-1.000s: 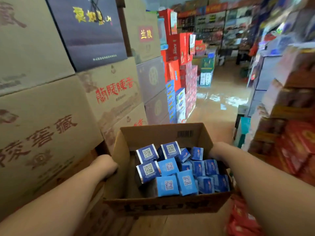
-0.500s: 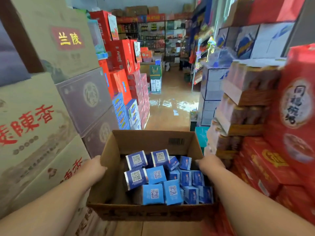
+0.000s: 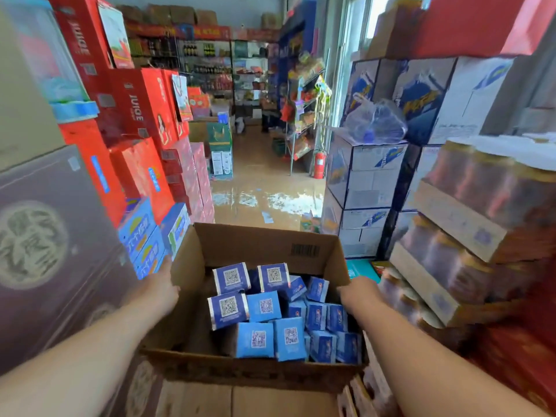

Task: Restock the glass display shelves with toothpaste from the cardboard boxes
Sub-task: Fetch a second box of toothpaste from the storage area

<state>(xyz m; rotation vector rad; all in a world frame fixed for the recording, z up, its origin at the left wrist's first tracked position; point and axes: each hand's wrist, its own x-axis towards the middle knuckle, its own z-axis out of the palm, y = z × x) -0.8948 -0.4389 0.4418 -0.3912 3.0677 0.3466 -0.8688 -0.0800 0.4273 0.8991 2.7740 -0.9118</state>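
1. Transport is the step in hand, by my reading of the head view. The cardboard box (image 3: 255, 368) is carried chest-low, open at the top, down an aisle between stacked goods.
2. My left hand (image 3: 159, 291) grasps the box's left wall and my right hand (image 3: 358, 294) grasps its right wall. The fingers are hidden by the cardboard.
3. The toothpaste packs (image 3: 261, 305) are all inside the box. They are blue, stand on end, and crowd its right and middle.
4. Red juice cartons (image 3: 135, 106) stand close on the left, and white-and-blue cartons (image 3: 367, 176) and shrink-wrapped trays (image 3: 469, 206) on the right.
5. The floor (image 3: 255, 176) ahead shines as if wet. Shelving (image 3: 210, 64) shows at the far end, though I cannot tell whether it is glass.
6. No pack is shelved yet. Next, I judge, the box must be walked level through the gap and set down by the display, which frees one hand for the packs.
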